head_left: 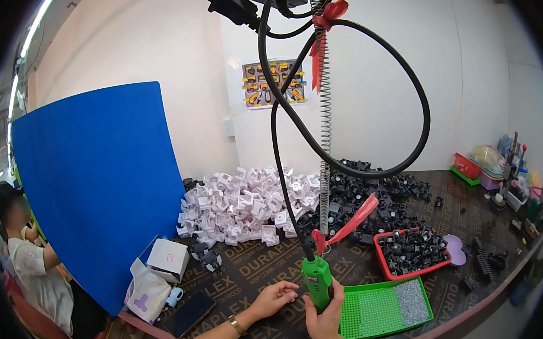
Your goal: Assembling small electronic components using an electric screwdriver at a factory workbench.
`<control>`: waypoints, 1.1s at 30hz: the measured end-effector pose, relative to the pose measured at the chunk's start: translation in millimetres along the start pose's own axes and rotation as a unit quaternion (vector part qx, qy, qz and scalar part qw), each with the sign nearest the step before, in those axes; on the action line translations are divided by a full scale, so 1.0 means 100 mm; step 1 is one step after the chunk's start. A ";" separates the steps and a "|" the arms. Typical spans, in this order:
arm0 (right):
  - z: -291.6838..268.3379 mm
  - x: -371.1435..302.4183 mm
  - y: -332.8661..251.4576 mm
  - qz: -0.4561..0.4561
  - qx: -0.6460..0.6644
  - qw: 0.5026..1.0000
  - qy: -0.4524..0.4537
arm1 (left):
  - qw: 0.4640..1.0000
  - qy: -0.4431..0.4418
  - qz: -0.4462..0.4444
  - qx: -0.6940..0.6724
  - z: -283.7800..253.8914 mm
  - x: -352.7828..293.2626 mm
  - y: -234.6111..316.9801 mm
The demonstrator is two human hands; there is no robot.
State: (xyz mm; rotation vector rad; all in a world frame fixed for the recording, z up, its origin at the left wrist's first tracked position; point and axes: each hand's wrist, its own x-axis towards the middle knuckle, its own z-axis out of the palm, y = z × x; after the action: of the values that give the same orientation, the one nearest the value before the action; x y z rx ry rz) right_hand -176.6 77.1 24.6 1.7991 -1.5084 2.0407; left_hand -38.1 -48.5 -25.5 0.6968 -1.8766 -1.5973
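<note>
My right hand (pixel 326 319) is wrapped round a green electric screwdriver (pixel 317 277), held roughly upright with its black cord leaving the top. A coiled spring (pixel 326 120) with a red ribbon (pixel 357 219) tied at its lower end hangs down to the tool. Just left of the screwdriver, my left hand (pixel 274 301) is closed over the table, fingers curled with the tips together. Whatever it may hold is too small to make out. Beside my right hand lies a green tray (pixel 350 316) with a perforated grid and a heap of small silvery screws (pixel 411 302).
White plastic parts (pixel 244 205) and black parts (pixel 375 207) are heaped at the back. A red basket (pixel 417 273) holds more black parts. A phone (pixel 191 314), white box (pixel 168 257) and blue panel (pixel 97 177) stand left; a person (pixel 33 260) sits beyond. A looped cable (pixel 425 117) hangs overhead.
</note>
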 end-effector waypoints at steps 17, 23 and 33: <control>-0.02 0.03 -0.03 -0.003 0.008 1.000 -0.007 | 1.000 0.002 -0.001 -0.005 0.01 0.00 -0.02; -0.01 0.03 -0.03 -0.010 0.006 1.000 -0.006 | 1.000 0.003 0.001 -0.013 0.01 0.00 -0.02; -0.01 0.03 -0.04 -0.023 0.001 1.000 0.005 | 1.000 0.018 0.012 0.004 0.03 -0.01 0.02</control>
State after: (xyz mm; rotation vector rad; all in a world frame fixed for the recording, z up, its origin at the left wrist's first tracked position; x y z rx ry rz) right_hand -175.9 78.2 29.6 1.8034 -1.4487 2.0279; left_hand -39.7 -45.5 -24.3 0.6986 -1.8608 -1.5527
